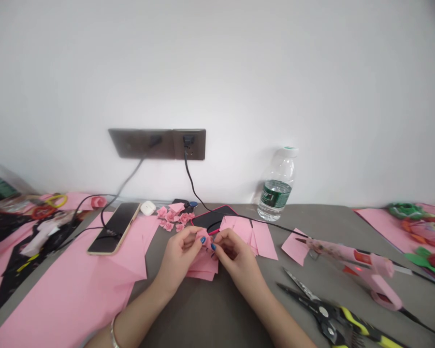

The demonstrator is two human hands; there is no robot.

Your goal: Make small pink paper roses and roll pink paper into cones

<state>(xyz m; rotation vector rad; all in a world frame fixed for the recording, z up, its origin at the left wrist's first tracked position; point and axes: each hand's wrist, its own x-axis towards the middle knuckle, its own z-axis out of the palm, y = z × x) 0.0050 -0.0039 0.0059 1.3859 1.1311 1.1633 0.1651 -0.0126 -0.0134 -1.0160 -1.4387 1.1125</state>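
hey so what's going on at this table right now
A person's left hand pinches a small piece of pink paper, with the right hand at its edge. Loose pink sheets lie beneath. Beyond the hands sits a cluster of paper roses. On the right, a glue gun and open scissors are on the table.

Clock centred on the hands. Left hand (pixel 181 253) pinches folded pink paper (pixel 204 233); right hand (pixel 237 258), fingertips at its edge. Phone (pixel 116 228): 9 o'clock. Paper flowers (pixel 168 225): 10–11. Bottle (pixel 276 192), standing: 2. Glue gun (pixel 377 266): 3. Scissors (pixel 324 311), blades parted: 4.
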